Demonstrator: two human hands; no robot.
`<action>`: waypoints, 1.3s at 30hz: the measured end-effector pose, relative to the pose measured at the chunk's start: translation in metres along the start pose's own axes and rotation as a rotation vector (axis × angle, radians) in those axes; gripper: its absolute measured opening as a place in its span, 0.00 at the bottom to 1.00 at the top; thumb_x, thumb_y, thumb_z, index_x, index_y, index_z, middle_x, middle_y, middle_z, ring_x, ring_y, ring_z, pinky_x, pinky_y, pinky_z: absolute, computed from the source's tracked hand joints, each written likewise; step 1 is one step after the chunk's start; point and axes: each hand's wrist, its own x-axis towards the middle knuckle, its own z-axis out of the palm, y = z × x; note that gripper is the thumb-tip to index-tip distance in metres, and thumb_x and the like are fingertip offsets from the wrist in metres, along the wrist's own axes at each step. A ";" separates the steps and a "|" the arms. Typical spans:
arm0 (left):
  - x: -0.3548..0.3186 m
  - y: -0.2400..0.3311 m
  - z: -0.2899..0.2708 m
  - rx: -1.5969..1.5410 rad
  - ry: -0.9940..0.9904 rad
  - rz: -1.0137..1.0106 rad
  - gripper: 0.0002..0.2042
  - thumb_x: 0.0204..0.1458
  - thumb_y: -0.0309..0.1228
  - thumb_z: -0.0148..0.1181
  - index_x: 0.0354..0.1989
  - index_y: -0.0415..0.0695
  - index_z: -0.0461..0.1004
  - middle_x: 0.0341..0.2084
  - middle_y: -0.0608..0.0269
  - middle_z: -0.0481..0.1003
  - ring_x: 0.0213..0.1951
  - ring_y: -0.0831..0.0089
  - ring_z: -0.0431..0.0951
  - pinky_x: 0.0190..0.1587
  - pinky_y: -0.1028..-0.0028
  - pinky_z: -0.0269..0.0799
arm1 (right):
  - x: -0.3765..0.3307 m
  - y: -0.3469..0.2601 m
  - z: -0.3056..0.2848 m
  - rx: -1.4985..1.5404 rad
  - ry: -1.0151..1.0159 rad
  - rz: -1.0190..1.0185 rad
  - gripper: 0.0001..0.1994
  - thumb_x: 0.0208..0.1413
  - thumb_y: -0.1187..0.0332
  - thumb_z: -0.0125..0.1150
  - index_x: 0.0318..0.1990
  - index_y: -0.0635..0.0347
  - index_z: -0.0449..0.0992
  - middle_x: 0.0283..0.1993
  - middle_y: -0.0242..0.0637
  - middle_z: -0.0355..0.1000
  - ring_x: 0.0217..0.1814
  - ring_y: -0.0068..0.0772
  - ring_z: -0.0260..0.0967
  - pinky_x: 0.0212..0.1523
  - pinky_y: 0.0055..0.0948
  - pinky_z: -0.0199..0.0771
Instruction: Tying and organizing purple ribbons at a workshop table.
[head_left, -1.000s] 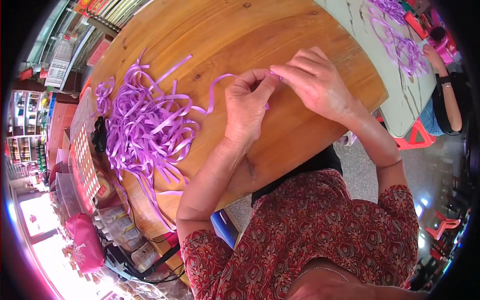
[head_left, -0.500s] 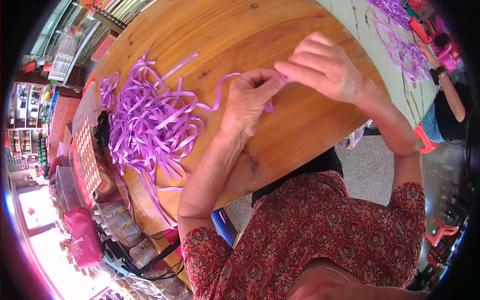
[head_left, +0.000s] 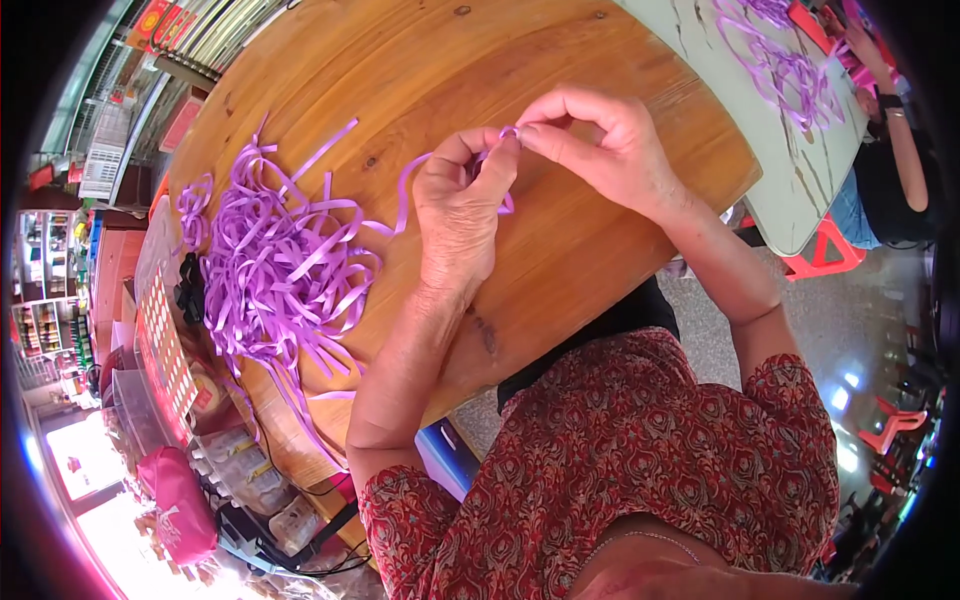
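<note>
A narrow purple ribbon (head_left: 404, 190) runs from the big tangle to my hands above the wooden table. My left hand (head_left: 462, 195) is closed, pinching the ribbon between thumb and fingers. A small purple loop stands at its thumb tip, and a short piece of ribbon hangs below the fingers. My right hand (head_left: 600, 145) meets it there, thumb and index fingertip together on the loop. To the left of my hands lies the large heap of purple ribbons (head_left: 275, 265), with a few strands trailing toward the near table edge.
The round wooden table (head_left: 560, 250) has a small dark object (head_left: 190, 288) near its left edge. Beyond it on the right, a white marbled table (head_left: 790, 190) bears more purple ribbon (head_left: 790, 80), beside a co-worker's arm (head_left: 905, 150). A pink bag (head_left: 178, 505) and clear packets (head_left: 245, 465) sit lower left.
My right hand has come down from above, its fingers blurred before, and now pinches the ribbon at my left thumb. A small loop shows there. The whole view has shifted slightly.
</note>
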 end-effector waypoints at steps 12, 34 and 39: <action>0.003 -0.004 -0.006 -0.353 -0.190 0.037 0.04 0.53 0.23 0.58 0.36 0.41 0.75 0.30 0.70 0.75 0.23 0.85 0.61 0.23 0.81 0.55 | -0.003 0.000 0.003 0.614 -0.066 0.341 0.06 0.55 0.72 0.59 0.36 0.66 0.74 0.30 0.27 0.69 0.34 0.17 0.64 0.37 0.19 0.65; 0.001 -0.009 -0.009 -0.236 -0.186 0.062 0.05 0.52 0.22 0.59 0.36 0.40 0.76 0.27 0.71 0.74 0.24 0.86 0.65 0.25 0.85 0.58 | -0.004 -0.007 -0.006 -0.062 -0.022 -0.186 0.04 0.48 0.80 0.62 0.32 0.64 0.75 0.31 0.34 0.73 0.33 0.25 0.70 0.32 0.22 0.67; -0.003 -0.003 -0.001 -0.118 -0.177 0.085 0.07 0.51 0.21 0.60 0.38 0.41 0.77 0.29 0.74 0.73 0.28 0.88 0.66 0.26 0.86 0.59 | -0.008 -0.002 -0.002 0.161 0.092 -0.004 0.01 0.52 0.78 0.60 0.31 0.64 0.75 0.29 0.25 0.69 0.30 0.14 0.62 0.31 0.16 0.60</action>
